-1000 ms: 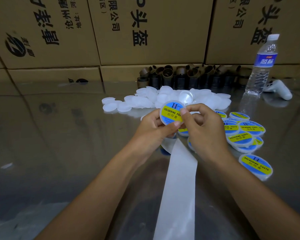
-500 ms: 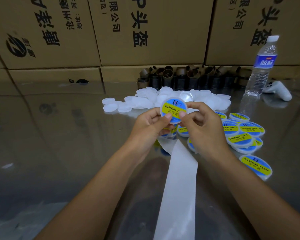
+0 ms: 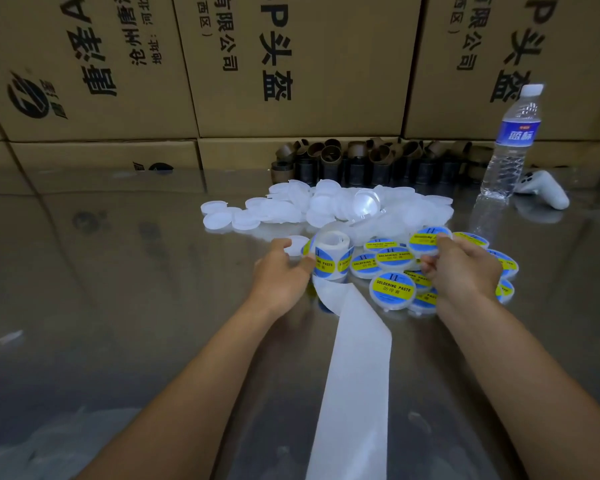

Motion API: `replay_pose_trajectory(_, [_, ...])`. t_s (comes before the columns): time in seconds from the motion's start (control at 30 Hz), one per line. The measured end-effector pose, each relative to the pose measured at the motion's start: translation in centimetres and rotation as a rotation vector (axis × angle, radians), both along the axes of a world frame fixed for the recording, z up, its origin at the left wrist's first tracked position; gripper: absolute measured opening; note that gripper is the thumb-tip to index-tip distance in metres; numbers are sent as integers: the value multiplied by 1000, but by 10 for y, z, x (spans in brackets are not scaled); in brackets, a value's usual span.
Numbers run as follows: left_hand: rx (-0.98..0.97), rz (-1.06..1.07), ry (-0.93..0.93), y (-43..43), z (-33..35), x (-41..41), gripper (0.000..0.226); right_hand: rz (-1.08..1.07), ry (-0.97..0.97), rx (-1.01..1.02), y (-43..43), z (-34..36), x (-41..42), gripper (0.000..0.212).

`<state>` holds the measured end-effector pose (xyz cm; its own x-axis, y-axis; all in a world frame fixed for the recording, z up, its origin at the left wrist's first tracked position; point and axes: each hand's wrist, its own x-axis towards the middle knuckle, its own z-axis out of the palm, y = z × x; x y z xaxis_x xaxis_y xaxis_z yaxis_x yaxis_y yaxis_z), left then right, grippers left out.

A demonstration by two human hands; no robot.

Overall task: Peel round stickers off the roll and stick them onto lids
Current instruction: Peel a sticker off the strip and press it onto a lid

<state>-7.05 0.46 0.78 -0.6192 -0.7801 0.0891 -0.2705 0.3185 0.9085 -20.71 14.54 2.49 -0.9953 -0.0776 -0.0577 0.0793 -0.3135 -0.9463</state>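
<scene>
Labelled lid [image 3: 426,241], a second ago between both hands, is now pinched in right hand [image 3: 465,271] fingers above finished pile [image 3: 394,289], centre right; left hand [image 3: 281,271] fingers at sticker roll [image 3: 331,259], grip undeterminable; lid complete.

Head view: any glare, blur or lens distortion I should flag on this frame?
Head view: the wide lens bows the cardboard boxes; the glossy table mirrors them without harsh glare; its near part is dim; the left hand and right hand look slightly soft, yet print on the labelled lids reads clearly.
</scene>
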Motion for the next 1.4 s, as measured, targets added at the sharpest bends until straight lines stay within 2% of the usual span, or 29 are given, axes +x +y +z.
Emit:
replay_pose_trajectory(0.07, [2, -59, -56, 1, -1, 0, 62, -5, -37, -44, 0, 0, -1, 31])
replay_pose_trajectory(0.17, [-46, -105, -108, 0, -2, -2, 64, -30, -32, 6, -2, 0, -3, 35])
replay_pose_trajectory(0.3, [-79, -73, -99, -1, -1, -4, 49, -140, 44, 244, -4, -3, -6, 15])
replay_pose_trajectory(0.33, [-63, -53, -74, -1, 0, -4, 46, -154, 48, 301, -4, -2, -6, 18])
replay_pose_trajectory(0.43, [18, -47, 62, 1, 4, -5, 42, -148, 35, 409, -2, 0, -4, 47])
replay_pose_trajectory(0.5, [42, -87, 160, 4, 7, -4, 41, -151, 104, 460, 0, 2, 0, 56])
replay_pose_trajectory(0.6, [7, -86, 271, 8, 13, -3, 41, -177, 339, 477, -1, 3, 9, 60])
replay_pose_trajectory(0.67, [-3, -67, 327, 12, 18, -3, 40, -140, 435, 422, -2, 7, 18, 49])
replay_pose_trajectory(0.73, [15, -62, 376, 18, 22, -2, 39, 37, 433, 260, -4, 14, 28, 18])
replay_pose_trajectory(0.77, [18, -65, 391, 21, 24, -2, 39, 177, 415, 183, -4, 16, 33, 22])
replay_pose_trajectory(0.83, [22, -66, 405, 26, 27, 0, 39, 542, 342, 116, -5, 20, 44, 52])
replay_pose_trajectory(0.9, [28, -64, 410, 28, 30, 3, 41, 908, 236, 186, -5, 22, 55, 70])
replay_pose_trajectory(0.97, [22, -63, 408, 30, 32, 5, 42, 1113, 145, 273, -6, 18, 60, 79])
replay_pose_trajectory(1.07, [9, -90, 412, 33, 37, 9, 41, 1051, 60, 298, -9, 14, 60, 79])
replay_pose_trajectory(1.17, [43, -185, 439, 37, 44, 16, 41, 945, -87, 212, -8, 16, 53, 77])
replay_pose_trajectory(1.27, [7, -267, 452, 42, 50, 22, 41, 791, -126, 249, -3, 21, 48, 73])
replay_pose_trajectory(1.33, [-14, -300, 458, 43, 52, 24, 41, 657, -71, 315, 0, 22, 43, 63])
replay_pose_trajectory(1.4, [-34, -309, 466, 43, 54, 26, 40, 468, 106, 407, 2, 22, 39, 55])
